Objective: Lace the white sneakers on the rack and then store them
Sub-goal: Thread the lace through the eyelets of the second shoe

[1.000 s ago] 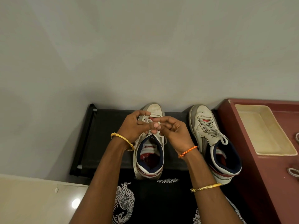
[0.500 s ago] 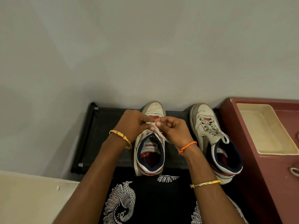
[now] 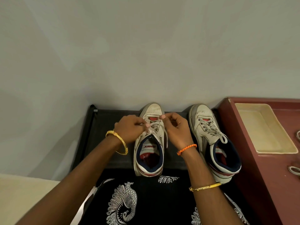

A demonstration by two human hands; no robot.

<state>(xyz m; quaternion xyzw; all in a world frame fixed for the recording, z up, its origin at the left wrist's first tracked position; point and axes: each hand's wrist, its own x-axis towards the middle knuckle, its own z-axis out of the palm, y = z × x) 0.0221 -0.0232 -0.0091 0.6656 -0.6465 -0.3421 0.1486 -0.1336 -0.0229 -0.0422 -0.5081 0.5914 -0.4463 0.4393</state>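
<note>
Two white sneakers with navy collars stand toe to the wall on a black rack [image 3: 107, 127]. Over the left sneaker [image 3: 148, 158] both hands work at its grey lace [image 3: 165, 137]. My left hand [image 3: 129, 129] pinches the lace on the shoe's left side, fingers curled over the eyelets. My right hand [image 3: 177, 129] pinches the other end near the toe-side eyelets, and a loose strand hangs down the shoe's right flank. The right sneaker [image 3: 209, 137] stands alone, laced, with a loop lying on its tongue.
A dark red cabinet top [image 3: 263, 168] adjoins the rack on the right and carries a cream tray [image 3: 276, 150]. A grey wall rises straight behind the rack. My black patterned garment [image 3: 146, 200] fills the lower middle; pale floor lies at lower left.
Both hands have moved apart from over the tongue toward the toe-side eyelets, drawing the lace out to each side. The sneakers stay in place.
</note>
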